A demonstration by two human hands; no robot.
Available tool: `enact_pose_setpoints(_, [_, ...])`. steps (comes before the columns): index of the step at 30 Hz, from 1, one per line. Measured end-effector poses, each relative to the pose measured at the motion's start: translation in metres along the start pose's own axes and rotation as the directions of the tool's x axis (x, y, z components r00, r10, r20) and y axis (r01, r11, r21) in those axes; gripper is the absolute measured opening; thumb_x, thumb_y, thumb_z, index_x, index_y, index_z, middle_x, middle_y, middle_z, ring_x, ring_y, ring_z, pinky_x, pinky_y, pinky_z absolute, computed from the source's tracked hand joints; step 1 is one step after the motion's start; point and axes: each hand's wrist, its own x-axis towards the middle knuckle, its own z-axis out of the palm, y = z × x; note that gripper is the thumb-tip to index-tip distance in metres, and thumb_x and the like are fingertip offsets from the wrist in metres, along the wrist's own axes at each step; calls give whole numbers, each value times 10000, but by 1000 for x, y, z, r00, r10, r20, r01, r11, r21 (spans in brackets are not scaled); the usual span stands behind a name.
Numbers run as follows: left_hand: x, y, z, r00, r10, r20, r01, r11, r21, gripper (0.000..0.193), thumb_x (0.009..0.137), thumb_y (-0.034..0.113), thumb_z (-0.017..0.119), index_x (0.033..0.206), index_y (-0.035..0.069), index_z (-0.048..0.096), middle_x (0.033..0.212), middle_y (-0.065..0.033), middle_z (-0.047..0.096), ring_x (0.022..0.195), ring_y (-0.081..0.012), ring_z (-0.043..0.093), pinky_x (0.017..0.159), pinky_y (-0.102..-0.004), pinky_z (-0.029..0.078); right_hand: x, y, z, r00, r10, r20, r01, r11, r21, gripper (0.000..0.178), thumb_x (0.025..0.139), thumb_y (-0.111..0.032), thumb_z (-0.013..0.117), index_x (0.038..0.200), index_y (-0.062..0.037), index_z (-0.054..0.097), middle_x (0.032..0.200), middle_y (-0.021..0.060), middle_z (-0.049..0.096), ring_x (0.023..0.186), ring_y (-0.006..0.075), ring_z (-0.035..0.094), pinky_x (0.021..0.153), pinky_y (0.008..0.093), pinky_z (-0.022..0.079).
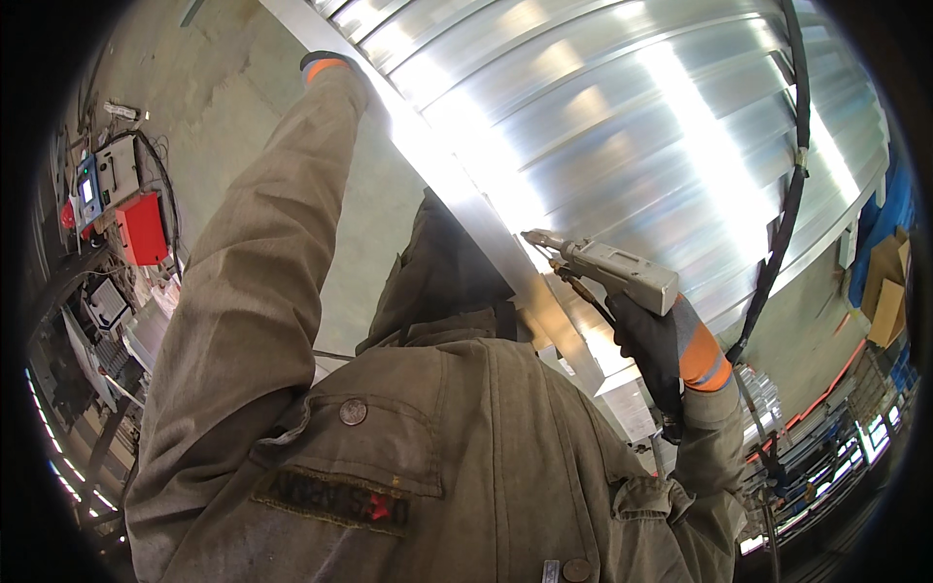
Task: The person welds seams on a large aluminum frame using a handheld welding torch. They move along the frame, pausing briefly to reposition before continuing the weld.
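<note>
My right hand, in a black glove with an orange and grey cuff, is closed around a grey boxy welding gun. The gun's metal nozzle points left, with its tip at or just above the edge beam of a large ribbed aluminium panel; contact cannot be made out. A thin tube runs beneath the nozzle. Farther up along that beam, my left hand, gloved in black and orange, is beside the metal edge. The sleeve and the angle hide its fingers.
A thick black cable hangs across the panel's right side. On the left floor are a red box and a blue control unit with a screen. Cardboard and blue sheeting are at far right. My trouser legs show below the beam.
</note>
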Motion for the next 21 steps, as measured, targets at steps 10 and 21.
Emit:
enact_pose_setpoints(10, [1, -3, 0, 1000, 0, 3, 0, 1000, 12, 254, 1009, 215, 716, 1237, 181, 823, 1257, -24, 795, 1168, -242, 745, 939, -459, 578, 7, 15, 3, 999, 1, 39, -1, 1000, 10, 372, 1030, -114, 635, 1400, -88, 655, 897, 78, 719, 707, 192, 739, 622, 349, 619])
enact_pose_setpoints(21, [11, -3, 3, 1000, -21, 23, 21, 1000, -5, 247, 1014, 228, 712, 1230, 176, 820, 1262, -28, 792, 1185, -243, 738, 960, -453, 571, 16, -7, 1, 978, 209, 5, -205, 953, 223, 419, 1074, -320, 666, 1335, 8, 648, 768, 54, 684, 641, 139, 687, 553, 318, 561])
